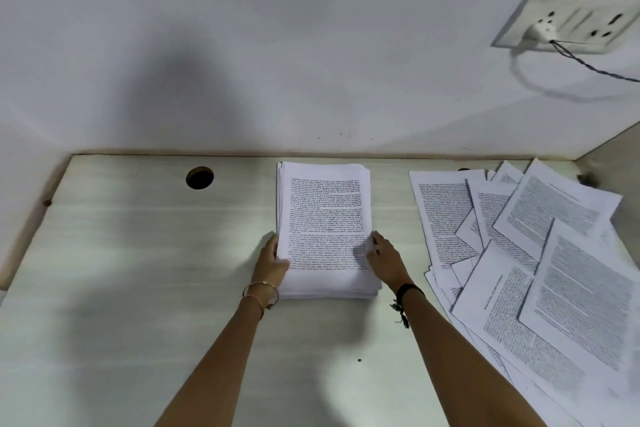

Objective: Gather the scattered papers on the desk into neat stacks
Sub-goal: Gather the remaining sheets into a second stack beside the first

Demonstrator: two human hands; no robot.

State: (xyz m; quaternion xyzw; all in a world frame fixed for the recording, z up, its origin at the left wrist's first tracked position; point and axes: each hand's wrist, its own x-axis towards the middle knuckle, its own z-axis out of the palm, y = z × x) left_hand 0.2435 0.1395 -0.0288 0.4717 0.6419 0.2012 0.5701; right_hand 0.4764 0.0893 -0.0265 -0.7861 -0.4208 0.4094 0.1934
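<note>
A thick stack of printed white papers (323, 204) lies upright in the middle of the pale wooden desk (131, 253), its edges nearly squared. My left hand (272, 262) presses against the stack's lower left edge, thumb on top of the top sheet. My right hand (386, 258) grips the lower right edge, fingers curled onto the top sheet. To the right, several loose printed sheets (540, 263) lie scattered and overlapping at different angles, reaching the desk's right side.
A round cable hole (200, 177) is cut in the desk at the back left. A white wall rises behind the desk. At the upper right, a socket panel (568, 19) holds a plug with a dark cord trailing right.
</note>
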